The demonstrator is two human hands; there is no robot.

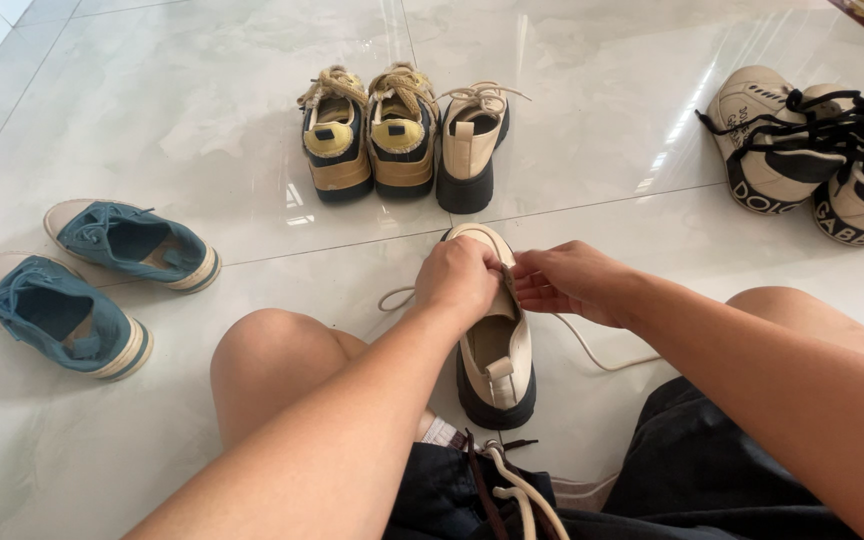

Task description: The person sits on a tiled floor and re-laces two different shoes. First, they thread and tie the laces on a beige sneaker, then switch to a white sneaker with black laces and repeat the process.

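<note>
Blue canvas is showing first at the far left, where two blue sneakers (102,285) are lying on the pale glossy tiled floor (202,120), one nearer the person and one a little farther back, both well apart from the hands. Moving right, a bare knee (267,365) is rising from the bottom edge, and above it, farther off, a pair of yellow and navy shoes (370,140) is standing side by side with tan laces bunched on top. Just beside them a single cream shoe with a black sole (470,150) is sitting upright.

In the middle, its mate, the cream shoe (497,350), is resting on the floor between the person's legs, toe pointing away. The left hand (460,280) is curling over the front of this shoe, fingers closed down on the lacing area; exactly what they are pinching is hidden under the knuckles. The right hand (567,282) is meeting it from the other side, fingers pressed together at the same spot on the shoe's tongue. A cream lace (592,350) is trailing loose from there in a loop across the floor, with another end curling out left of the shoe.

At the far right, two cream high-top sneakers with black laces (812,150) are lying near each other.
</note>
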